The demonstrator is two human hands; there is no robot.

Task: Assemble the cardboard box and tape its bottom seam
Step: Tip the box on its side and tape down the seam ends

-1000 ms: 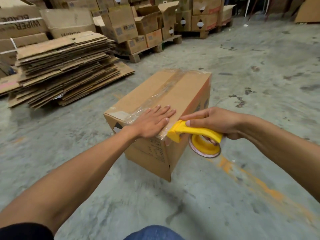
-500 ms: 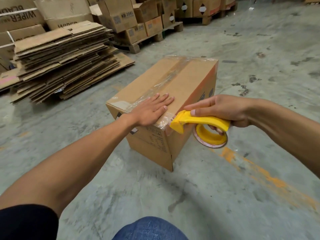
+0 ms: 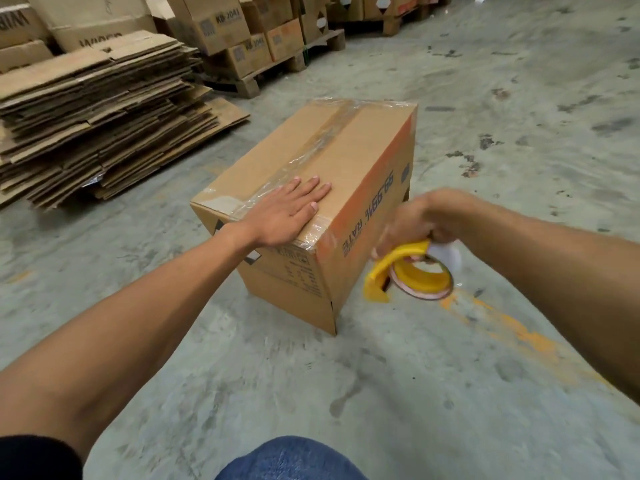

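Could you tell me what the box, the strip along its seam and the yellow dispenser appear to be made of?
Box: matte brown cardboard, creased at the edges.
Strip: clear glossy plastic tape, wrinkled and shiny.
Dispenser: smooth yellow moulded body, probably plastic.

quick count: 1 assembled cardboard box [image 3: 332, 188] on the floor w/ 1 strip of clear tape [image 3: 313, 147] down its top seam. 2 hands in view, left hand [image 3: 284, 216] and right hand [image 3: 420, 223]. 1 yellow tape dispenser [image 3: 398, 268] w/ 1 roll on it. 1 big stack of flattened cartons [image 3: 100, 116], too many sheets to count tbh. 2 pallets [image 3: 277, 71] of stacked boxes at the back, box nr there can't tell.
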